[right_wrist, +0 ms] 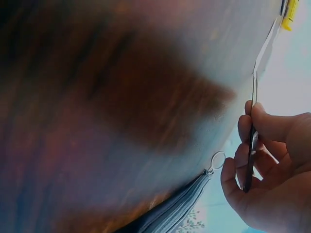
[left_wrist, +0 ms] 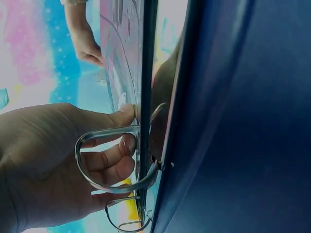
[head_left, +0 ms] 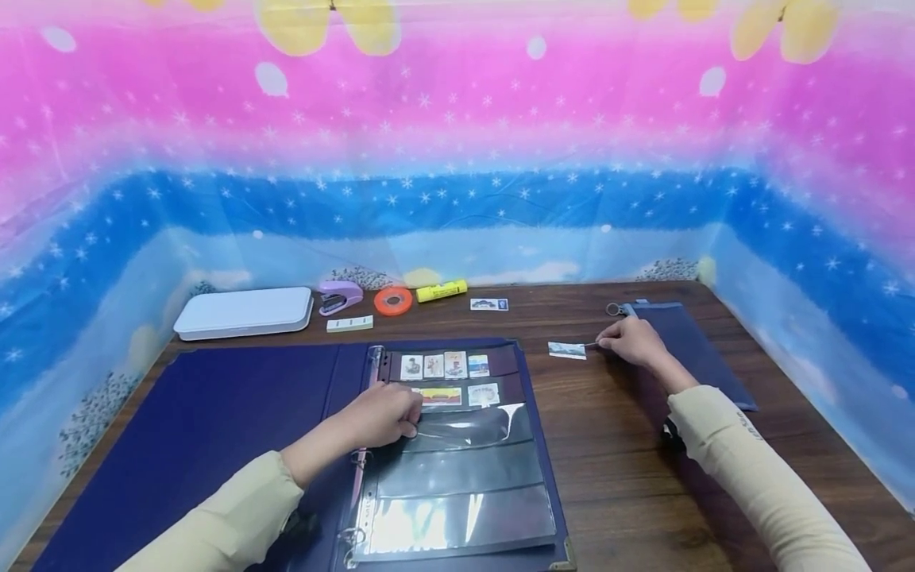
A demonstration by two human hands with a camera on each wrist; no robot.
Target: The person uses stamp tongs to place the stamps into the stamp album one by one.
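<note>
A stamp album [head_left: 236, 421] lies open with a clear-pocketed page [head_left: 465, 469] on its rings. Several stamps [head_left: 455, 365] sit in the page's two upper rows. My left hand [head_left: 379, 415] pinches the clear film of the pocket strip [head_left: 468, 429] below them, beside a metal ring [left_wrist: 80, 153]. To the right of the album, my right hand [head_left: 635, 343] holds slim tweezers [right_wrist: 253, 138] between thumb and fingers. At the tweezers' tips is a loose stamp [head_left: 567, 350], held just above the table or touching it; I cannot tell which.
Along the back stand a white case [head_left: 243, 312], purple stapler [head_left: 340, 296], orange tape roll [head_left: 393, 300] and yellow glue stick [head_left: 442, 291]. A pale strip [head_left: 349, 324] and another stamp [head_left: 489, 304] lie nearby. A dark zip pouch [head_left: 704, 349] lies under the right forearm.
</note>
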